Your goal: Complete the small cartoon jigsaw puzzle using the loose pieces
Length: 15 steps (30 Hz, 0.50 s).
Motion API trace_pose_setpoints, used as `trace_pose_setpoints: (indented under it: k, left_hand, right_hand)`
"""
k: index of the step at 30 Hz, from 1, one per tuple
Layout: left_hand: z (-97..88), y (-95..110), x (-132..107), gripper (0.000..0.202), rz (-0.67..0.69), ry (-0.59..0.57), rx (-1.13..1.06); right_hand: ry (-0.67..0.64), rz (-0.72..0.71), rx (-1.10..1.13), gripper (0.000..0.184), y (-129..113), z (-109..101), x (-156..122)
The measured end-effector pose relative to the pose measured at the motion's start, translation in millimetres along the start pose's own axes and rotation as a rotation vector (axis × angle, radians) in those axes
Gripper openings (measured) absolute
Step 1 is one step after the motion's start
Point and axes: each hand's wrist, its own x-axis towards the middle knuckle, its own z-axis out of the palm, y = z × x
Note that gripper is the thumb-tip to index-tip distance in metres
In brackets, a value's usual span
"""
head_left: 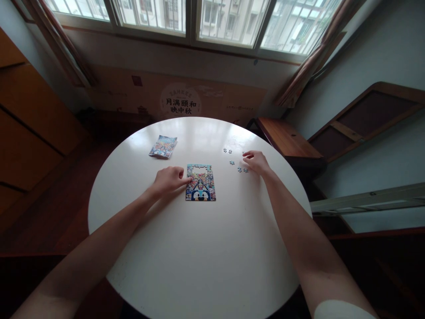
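Observation:
A small jigsaw puzzle (200, 188) with a colourful cartoon picture lies on the round white table (212, 248). Near its top edge a gap shows the white beneath. My left hand (168, 179) is curled at the puzzle's left side, its thumb stretched out and touching the edge. To the right, my right hand (256, 161) rests low over the table with its fingertips together at a puzzle piece (243, 153), mostly hidden by them. Several loose pieces lie close by, among them a light blue piece (232, 162) and a pair of pieces (227, 150) farther back.
A crumpled printed sheet or packet (163, 146) lies at the table's back left. Behind the table stand a wall panel with Chinese lettering (181, 105) and barred windows (229, 22). A wooden desk (282, 139) is beyond the right edge, and orange cabinets (29, 115) stand at left.

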Motion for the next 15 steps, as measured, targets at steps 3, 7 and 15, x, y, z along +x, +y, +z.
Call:
trace_pose_setpoints:
  k: [3,7,15]
  left_hand:
    - [0.1,-0.3,0.1,0.052,-0.002,-0.001,-0.005]
    - [0.8,-0.2,-1.3,0.052,0.0,-0.001,-0.001]
    - [-0.9,0.7,-2.2,0.051,-0.006,-0.009,-0.002]
  right_hand:
    - [-0.022,-0.007,-0.079,0.033,-7.9,-1.9,9.0]
    - [0.022,0.012,-0.157,0.039,-3.3,-8.1,20.4]
    - [-0.018,0.024,-0.224,0.05,16.6,-15.4,32.3]
